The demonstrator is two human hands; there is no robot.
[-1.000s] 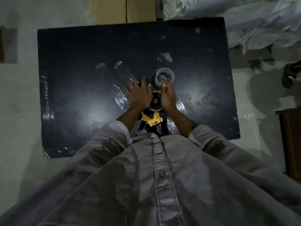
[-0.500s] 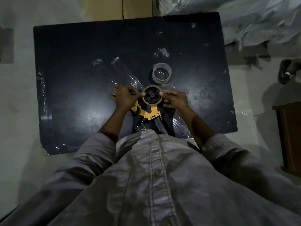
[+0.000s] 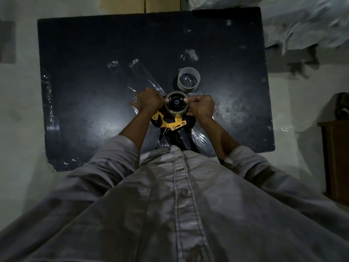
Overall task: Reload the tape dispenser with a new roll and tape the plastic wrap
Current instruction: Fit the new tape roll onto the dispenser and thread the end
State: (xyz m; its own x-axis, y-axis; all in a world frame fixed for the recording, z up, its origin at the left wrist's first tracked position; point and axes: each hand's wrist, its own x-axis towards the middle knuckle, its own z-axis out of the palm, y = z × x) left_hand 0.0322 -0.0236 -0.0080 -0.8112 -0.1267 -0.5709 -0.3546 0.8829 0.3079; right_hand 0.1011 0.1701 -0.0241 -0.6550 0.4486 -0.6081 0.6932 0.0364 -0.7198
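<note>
We have lowered the spent core point(image 3: 177, 106) back onto the tape dispenser point(image 3: 171, 124), left hand point(image 3: 148, 100) and right hand point(image 3: 202, 107) pinching its rim; the new tape roll point(image 3: 188, 79) (released a second ago) stands just beyond on the black table point(image 3: 85, 103), so reloading is unfinished.

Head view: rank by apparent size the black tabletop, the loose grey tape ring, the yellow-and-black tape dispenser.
1. Black rectangular tabletop, by far the largest.
2. Yellow-and-black tape dispenser, partly hidden by the hands and the shirt.
3. Loose grey tape ring, smallest; it looks about as wide as the roll on the dispenser hub.
</note>
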